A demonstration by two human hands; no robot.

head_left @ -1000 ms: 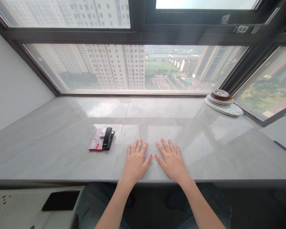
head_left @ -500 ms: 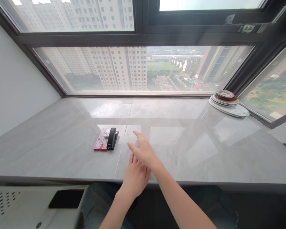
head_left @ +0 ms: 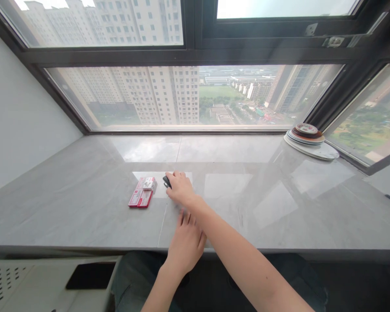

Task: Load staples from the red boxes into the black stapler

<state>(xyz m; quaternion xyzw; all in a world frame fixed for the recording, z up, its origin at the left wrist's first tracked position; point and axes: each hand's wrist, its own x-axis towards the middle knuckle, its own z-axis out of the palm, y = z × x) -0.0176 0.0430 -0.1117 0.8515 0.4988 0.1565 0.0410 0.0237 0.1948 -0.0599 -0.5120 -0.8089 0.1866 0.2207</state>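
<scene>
My right hand [head_left: 181, 189] is closed around a black stapler [head_left: 167, 182]; only one end of it shows past the fingers, the rest is hidden in the grip. My left hand [head_left: 186, 243] lies on the countertop close to the front edge, palm down with its fingers stretched out, partly covered by my right forearm crossing above it. Left of the stapler, small red-and-white boxes [head_left: 138, 198] lie side by side, with a small white box [head_left: 149, 183] at their upper right.
The grey marble-look countertop [head_left: 71, 190] runs along a dark-framed window [head_left: 188, 55]. Stacked plates [head_left: 312, 145] stand in the far right corner. Below the front edge at left, a black flat object [head_left: 91, 276] lies on a pale surface.
My right hand has reached forward and left and taken hold of the stapler, moving it right, away from the boxes. My left hand stays nearly in place.
</scene>
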